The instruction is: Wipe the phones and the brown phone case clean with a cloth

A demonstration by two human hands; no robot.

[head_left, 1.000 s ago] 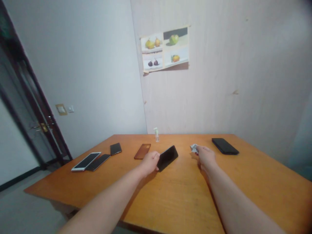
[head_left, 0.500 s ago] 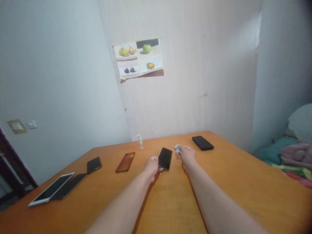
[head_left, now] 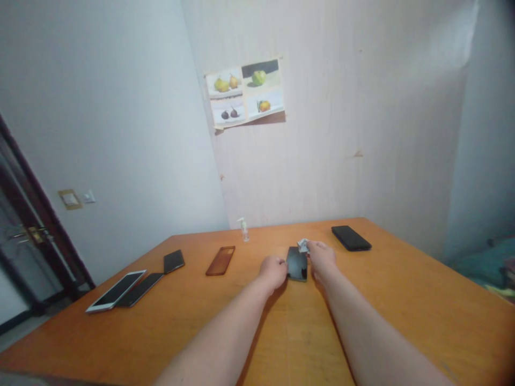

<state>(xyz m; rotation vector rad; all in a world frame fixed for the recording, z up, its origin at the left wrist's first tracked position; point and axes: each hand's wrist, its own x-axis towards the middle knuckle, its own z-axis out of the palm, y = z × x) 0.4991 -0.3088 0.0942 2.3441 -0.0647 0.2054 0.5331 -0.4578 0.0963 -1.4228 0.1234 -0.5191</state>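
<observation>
Phone (head_left: 296,266) is held at its edge by the left hand's (head_left: 274,271) grip, crumpled tissue (head_left: 303,245) by the right's (head_left: 322,258); uneven pressure could twist the phone loose.

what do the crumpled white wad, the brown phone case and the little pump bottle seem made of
Wad: paper or thin cloth, apparently matte, judging by its creases; too small to settle.
Phone case: probably moulded plastic or silicone, smooth, going by its thin, even rim.
Pump bottle: likely clear plastic, as its body looks see-through; glass is possible.
</observation>
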